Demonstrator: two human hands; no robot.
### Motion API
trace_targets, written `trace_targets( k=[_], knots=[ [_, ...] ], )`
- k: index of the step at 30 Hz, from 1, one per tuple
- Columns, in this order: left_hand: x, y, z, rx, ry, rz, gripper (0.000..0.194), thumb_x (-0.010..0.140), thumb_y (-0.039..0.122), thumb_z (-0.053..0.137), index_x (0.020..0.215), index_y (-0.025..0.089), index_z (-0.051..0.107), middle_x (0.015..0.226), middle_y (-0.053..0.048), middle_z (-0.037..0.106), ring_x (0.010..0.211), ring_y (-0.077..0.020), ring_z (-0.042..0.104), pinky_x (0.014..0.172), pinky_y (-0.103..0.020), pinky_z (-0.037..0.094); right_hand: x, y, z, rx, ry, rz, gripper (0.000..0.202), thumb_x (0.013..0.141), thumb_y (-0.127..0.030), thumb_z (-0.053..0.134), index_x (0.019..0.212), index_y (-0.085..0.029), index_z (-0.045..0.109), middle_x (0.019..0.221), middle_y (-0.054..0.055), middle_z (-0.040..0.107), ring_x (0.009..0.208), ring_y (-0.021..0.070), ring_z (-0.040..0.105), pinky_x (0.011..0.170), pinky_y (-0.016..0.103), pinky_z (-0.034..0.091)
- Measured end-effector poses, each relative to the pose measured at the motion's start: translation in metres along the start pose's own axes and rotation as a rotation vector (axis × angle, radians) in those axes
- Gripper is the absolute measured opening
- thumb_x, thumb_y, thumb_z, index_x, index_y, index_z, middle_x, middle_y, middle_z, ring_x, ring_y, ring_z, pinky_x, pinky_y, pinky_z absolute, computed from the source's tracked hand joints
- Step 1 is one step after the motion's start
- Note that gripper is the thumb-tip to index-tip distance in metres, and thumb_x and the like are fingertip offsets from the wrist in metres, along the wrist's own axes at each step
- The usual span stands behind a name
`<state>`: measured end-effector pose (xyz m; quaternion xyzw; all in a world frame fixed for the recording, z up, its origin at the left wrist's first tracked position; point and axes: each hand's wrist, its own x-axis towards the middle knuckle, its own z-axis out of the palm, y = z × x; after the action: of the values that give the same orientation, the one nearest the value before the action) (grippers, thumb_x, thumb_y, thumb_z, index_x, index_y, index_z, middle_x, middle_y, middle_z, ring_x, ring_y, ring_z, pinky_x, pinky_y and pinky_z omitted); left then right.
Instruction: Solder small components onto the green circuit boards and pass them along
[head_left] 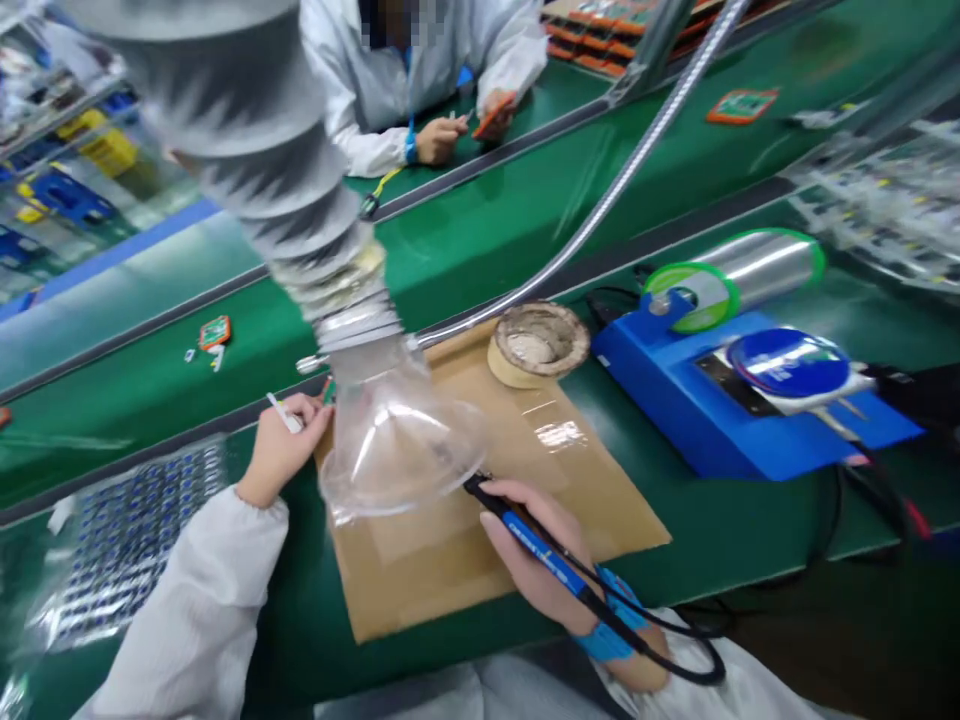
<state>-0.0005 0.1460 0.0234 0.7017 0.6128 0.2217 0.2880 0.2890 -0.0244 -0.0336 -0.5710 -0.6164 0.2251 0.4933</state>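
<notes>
A: Landmark, clear hood (401,445). Pen tool (546,556)?
B: Lower right of hood — right hand's (536,535) fingers closed around it; tip hard to make out.
A: Left hand (286,445)?
B: Left of hood — fingers narrow, holding white piece (284,413); green part (328,391) beside fingertips, blurred, partly hidden.

Clear hood (397,450): glossy plastic. Duct (270,150) above: grey, ribbed, dull. Flexible hose (637,160): shiny ribbed metal. Brown sheet (450,575) before me: matt cardboard, glossy tape patch (561,435). Bowl (525,367): rough, crusted rim. Cylinder (776,265): shiny metal. Wired pen tool (544,553) I hold: smooth plastic-looking grip. My sleeves (206,580): wrinkled white cloth. Tray (135,540): glossy clear plastic.
</notes>
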Motion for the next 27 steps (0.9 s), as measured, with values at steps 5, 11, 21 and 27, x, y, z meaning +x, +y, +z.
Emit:
trace_targets(
  k=[5,11,21,27],
  knots=[
    [-0.073,-0.018,0.022,-0.179,0.013,0.087,0.037,0.084,0.031,0.064,0.06,0.021,0.037,0.076,-0.003,0.064,0.077,-0.0167,0.062,0.077,-0.031,0.047,-0.008,0.0,0.014,0.019,-0.022,-0.018,0.017,0.095,-0.03,0.066,0.111,-0.026,0.068,0.102,0.005,0.078,0.089,0.022,0.077,0.079,0.033,0.063],
    [-0.087,-0.019,0.039,-0.019,-0.059,0.295,0.022,0.083,0.024,0.066,0.07,0.02,0.049,0.086,-0.005,0.068,0.095,-0.023,0.065,0.095,-0.04,0.046,-0.012,0.001,0.012,0.041,0.107,-0.033,0.021,0.096,-0.037,0.065,0.108,-0.022,0.069,0.103,0.009,0.078,0.089,0.0225,0.077,0.079,0.036,0.063],
    [-0.151,-0.035,0.017,0.068,0.49,0.024,0.044,0.088,0.017,0.056,0.132,0.019,0.057,0.124,-0.012,0.066,0.107,-0.0219,0.063,0.094,-0.036,0.05,-0.004,-0.006,0.052,-0.047,-0.364,-0.243,0.036,0.102,-0.043,0.053,0.131,-0.025,0.063,0.123,0.01,0.076,0.115,0.0282,0.072,0.102,0.049,0.056],
    [-0.177,-0.085,-0.082,0.439,0.333,-0.263,0.016,0.085,0.023,0.057,0.088,0.02,0.071,0.091,-0.007,0.071,0.089,-0.0247,0.065,0.089,-0.037,0.05,-0.006,-0.007,0.051,-0.113,-0.383,-0.27,0.036,0.104,-0.042,0.049,0.131,-0.022,0.062,0.11,0.009,0.078,0.104,0.0274,0.073,0.098,0.049,0.053]
  ],
)
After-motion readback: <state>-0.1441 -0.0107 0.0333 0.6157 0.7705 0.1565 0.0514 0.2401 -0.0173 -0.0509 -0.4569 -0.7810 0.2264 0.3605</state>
